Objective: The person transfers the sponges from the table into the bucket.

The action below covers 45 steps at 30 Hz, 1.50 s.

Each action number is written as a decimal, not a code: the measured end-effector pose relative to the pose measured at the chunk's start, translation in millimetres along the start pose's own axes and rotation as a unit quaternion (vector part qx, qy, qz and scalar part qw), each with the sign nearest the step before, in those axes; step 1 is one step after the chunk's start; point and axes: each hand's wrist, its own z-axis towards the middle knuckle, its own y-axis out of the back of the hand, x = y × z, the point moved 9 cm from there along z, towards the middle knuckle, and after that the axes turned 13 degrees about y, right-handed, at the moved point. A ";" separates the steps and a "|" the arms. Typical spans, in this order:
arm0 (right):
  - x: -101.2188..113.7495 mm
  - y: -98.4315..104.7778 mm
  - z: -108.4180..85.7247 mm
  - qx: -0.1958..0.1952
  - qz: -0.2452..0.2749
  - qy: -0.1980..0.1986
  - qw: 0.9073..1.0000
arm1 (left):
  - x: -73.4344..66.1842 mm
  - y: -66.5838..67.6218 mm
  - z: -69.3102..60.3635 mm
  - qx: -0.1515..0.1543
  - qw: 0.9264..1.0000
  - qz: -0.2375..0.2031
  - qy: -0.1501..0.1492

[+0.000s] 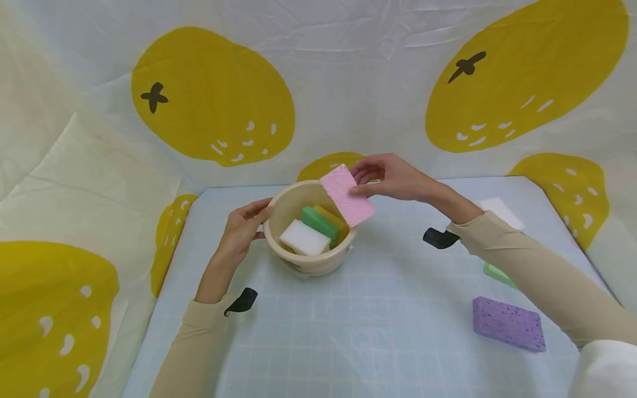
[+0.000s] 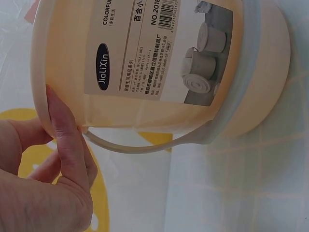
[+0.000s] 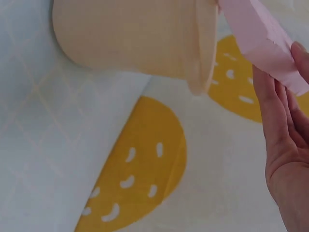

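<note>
A cream plastic bucket [image 1: 318, 268] stands on the table, its mouth tilted toward the head camera. My left hand [image 1: 239, 232] pinches the bucket's rim at its left side, fingers outside and thumb over the edge. In the left wrist view the bucket's label [image 2: 145, 53] and its handle [image 2: 145, 146] show. My right hand [image 1: 393, 177] pinches a pink sponge [image 1: 346, 194] by its right edge, just over the bucket's right rim. Inside the bucket lie a white sponge [image 1: 305, 237], a green sponge [image 1: 320, 222] and a yellow sponge [image 1: 338, 220].
On the table's right side lies a purple sponge [image 1: 508, 324]. Behind it are a light green sponge [image 1: 499, 275], partly covered by my right sleeve, and a white piece [image 1: 501, 212]. A fruit-printed sheet [image 1: 358, 99] rises behind the table [image 1: 348, 342].
</note>
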 end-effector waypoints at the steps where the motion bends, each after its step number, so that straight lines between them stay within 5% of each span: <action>1: -1.0 -2.6 2.1 0.002 0.004 -0.001 1.000 | 0.3 -0.1 0.4 0.000 1.000 0.000 0.001; 18: -14.3 -47.7 36.3 0.018 0.042 -0.004 0.999 | -1.0 0.1 -0.3 -0.005 1.000 -0.003 0.003; 28: -25.8 -81.1 48.7 0.051 0.083 -0.042 0.994 | -0.4 -0.8 -1.2 0.000 1.000 -0.001 0.002; 34: -28.0 -93.5 52.6 0.054 0.080 -0.071 0.993 | -0.2 -0.6 -1.6 -0.005 1.000 0.002 0.004; 45: -22.7 -120.2 56.9 0.089 0.065 -0.058 0.992 | -0.5 -1.4 -2.2 -0.004 1.000 0.002 0.003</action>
